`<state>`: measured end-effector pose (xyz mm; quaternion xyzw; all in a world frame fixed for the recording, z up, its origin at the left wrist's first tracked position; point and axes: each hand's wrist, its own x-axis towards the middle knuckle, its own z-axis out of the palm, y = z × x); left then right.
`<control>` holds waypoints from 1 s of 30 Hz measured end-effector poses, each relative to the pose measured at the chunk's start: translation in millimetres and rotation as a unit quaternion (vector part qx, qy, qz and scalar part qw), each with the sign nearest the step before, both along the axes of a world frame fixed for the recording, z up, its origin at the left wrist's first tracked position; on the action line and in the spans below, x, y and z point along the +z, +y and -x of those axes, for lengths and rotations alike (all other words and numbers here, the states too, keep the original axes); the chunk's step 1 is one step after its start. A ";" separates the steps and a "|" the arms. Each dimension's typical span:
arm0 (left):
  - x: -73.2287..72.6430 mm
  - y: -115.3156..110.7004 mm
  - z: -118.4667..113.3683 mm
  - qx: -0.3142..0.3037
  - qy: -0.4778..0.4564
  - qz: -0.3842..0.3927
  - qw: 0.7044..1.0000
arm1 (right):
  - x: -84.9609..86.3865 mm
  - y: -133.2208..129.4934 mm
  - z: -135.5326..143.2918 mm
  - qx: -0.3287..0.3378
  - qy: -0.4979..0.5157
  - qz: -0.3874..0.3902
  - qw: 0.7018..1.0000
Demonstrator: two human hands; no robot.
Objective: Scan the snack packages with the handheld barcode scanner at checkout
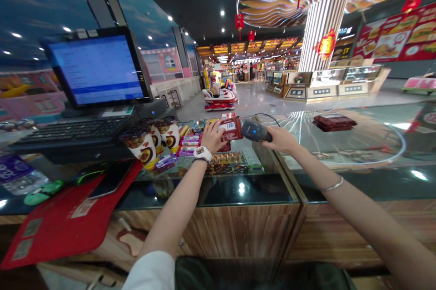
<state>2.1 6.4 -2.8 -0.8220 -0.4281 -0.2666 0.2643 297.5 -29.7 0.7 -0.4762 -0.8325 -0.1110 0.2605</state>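
Observation:
My left hand [213,136], with a white watch at its wrist, holds a dark red packet [232,128] by its left side; a white label shows on the packet. Just right of the packet, my right hand [279,139] is closed round the handle of a black barcode scanner [254,131], whose head is close to the packet. Purple-wrapped snack bars [190,141] lie left of my left hand. Beside them stand several cups [170,134] with dark lids. A stack of dark red packets [334,122] lies on the glass counter at the right.
A monitor [97,69] and a keyboard [73,132] are at the left. In front of them a phone [112,179] rests on a red bag [71,217], near a green object [43,192]. The wooden counter front [241,231] runs below the glass top.

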 end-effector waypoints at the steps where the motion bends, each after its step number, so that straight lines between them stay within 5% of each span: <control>1: -0.2 0.1 -0.1 0.000 -0.002 0.002 1.000 | 0.3 -0.1 -0.2 0.000 0.002 -0.001 1.000; 30: 0.7 0.1 0.4 0.004 -0.010 0.013 1.000 | 9.9 -12.7 5.7 -0.032 -0.048 0.049 0.997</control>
